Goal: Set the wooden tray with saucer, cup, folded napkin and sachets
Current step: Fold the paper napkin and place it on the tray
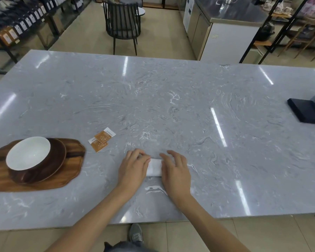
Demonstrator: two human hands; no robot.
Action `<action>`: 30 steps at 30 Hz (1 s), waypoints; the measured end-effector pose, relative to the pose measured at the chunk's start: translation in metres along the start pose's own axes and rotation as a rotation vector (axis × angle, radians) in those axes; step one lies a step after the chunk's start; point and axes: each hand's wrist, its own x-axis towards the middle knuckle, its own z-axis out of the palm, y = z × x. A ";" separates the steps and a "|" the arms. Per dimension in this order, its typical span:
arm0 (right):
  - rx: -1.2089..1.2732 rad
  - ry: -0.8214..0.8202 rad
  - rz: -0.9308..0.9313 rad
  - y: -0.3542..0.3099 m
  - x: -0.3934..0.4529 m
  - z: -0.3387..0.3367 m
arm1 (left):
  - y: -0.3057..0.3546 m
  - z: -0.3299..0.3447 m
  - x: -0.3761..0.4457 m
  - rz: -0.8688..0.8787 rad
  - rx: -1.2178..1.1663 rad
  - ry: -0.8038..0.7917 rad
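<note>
Grey white-veined marble table; white napkin; orange-and-white sachets; brown tray; white-lined cup.

Bright overhead glare streaks — wide-angle edge bowing

A grey marble table carries a black box at its right edge, with a dark slatted chair standing beyond.

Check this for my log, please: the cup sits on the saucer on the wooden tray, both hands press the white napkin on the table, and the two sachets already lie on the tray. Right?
Not quite. The head view shows the two sachets lying on the table, just right of the wooden tray, not on it. The rest holds: the cup sits on the saucer on the tray, and the left hand and right hand press the white napkin.
</note>
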 end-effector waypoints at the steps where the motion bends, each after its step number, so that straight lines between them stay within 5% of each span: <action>1: -0.032 -0.023 -0.103 0.001 0.002 0.001 | -0.001 0.002 0.000 0.086 0.046 0.002; 5: -0.030 -0.173 -0.248 0.012 0.005 0.006 | -0.010 0.012 0.000 0.268 0.124 -0.028; 15: -0.143 -0.292 -0.165 0.032 0.010 0.015 | -0.019 0.002 -0.007 0.251 0.323 -0.343; 30: -0.102 -0.474 -0.284 0.039 0.022 -0.005 | -0.004 -0.011 -0.009 0.192 0.350 -0.397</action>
